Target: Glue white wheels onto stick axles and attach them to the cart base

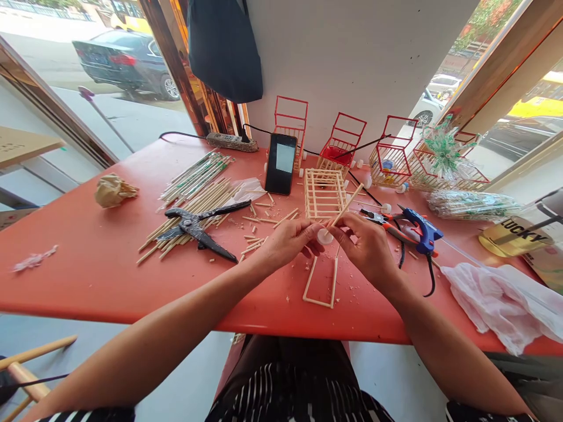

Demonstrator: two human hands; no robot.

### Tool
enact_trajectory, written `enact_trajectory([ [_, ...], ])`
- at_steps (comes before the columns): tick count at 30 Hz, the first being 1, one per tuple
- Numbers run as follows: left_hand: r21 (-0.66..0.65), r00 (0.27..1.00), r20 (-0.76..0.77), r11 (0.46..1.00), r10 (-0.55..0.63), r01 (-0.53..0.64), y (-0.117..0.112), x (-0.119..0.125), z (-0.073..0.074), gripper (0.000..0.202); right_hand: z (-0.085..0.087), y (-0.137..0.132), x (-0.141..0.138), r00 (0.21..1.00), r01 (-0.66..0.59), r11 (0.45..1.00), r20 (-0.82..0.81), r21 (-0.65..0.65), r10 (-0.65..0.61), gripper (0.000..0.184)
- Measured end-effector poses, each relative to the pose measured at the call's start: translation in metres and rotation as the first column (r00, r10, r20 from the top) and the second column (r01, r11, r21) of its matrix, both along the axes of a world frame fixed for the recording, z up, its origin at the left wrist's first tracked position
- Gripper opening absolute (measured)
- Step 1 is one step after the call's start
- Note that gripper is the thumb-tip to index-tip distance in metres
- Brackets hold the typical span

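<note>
- Table (272,316) is ending at six o'clock, red surface showing toward seven.
- Left hand (288,241) and right hand (368,243) are gripping stick (353,197) and white disc (325,237), partly hiding the stick.

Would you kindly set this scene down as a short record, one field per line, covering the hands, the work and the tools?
Surface: red table
Left hand: fingers closed at the white disc
Right hand: fingers closed on a slanting wooden stick
Nearer the person: narrow stick frame, lying flat
Beyond the hands: slatted wooden body
Tools, left: black-handled cutter across loose sticks
Tools, right: blue glue gun
Behind: upright phone; red-railed carts
</note>
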State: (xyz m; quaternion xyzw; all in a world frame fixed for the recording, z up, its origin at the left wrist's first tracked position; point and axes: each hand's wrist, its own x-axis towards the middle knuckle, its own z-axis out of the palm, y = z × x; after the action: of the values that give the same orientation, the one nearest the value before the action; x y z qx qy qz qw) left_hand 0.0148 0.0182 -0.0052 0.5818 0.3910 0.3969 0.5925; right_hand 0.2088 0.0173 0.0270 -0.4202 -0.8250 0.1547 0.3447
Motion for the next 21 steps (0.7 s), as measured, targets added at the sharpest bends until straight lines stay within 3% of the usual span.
enact_trajectory([
  [3, 0.187, 0.991, -0.087, 0.978, 0.105, -0.088, -0.003, 0.001, 0.003, 0.035, 0.002, 0.004, 0.003, 0.983, -0.038, 0.982, -0.186, -0.184, 0.003, 0.022],
  [7, 0.397, 0.973, -0.093, 0.904, 0.210, -0.157, -0.013, 0.003, 0.011, 0.027, 0.006, 0.010, 0.008, 0.922, -0.186, 0.899, -0.387, -0.397, 0.020, 0.031],
  [10, 0.577, 0.948, -0.128, 0.799, 0.292, -0.169, -0.019, 0.002, 0.014, 0.027, 0.006, 0.013, 0.010, 0.877, -0.241, 0.853, -0.481, -0.463, -0.013, 0.034],
  [14, 0.791, 0.923, -0.045, 0.578, 0.383, -0.201, -0.018, 0.001, 0.011, 0.029, 0.004, 0.014, 0.010, 0.844, -0.276, 0.767, -0.527, -0.579, -0.095, 0.039],
  [16, 0.845, 0.913, -0.021, 0.496, 0.406, -0.201, -0.016, 0.000, 0.009, 0.028, 0.002, 0.014, 0.010, 0.839, -0.279, 0.736, -0.530, -0.616, -0.126, 0.041],
  [21, 0.885, 0.902, -0.023, 0.429, 0.432, -0.183, -0.018, 0.000, 0.010, 0.028, -0.002, 0.014, 0.011, 0.822, -0.319, 0.708, -0.555, -0.631, -0.124, 0.038],
])
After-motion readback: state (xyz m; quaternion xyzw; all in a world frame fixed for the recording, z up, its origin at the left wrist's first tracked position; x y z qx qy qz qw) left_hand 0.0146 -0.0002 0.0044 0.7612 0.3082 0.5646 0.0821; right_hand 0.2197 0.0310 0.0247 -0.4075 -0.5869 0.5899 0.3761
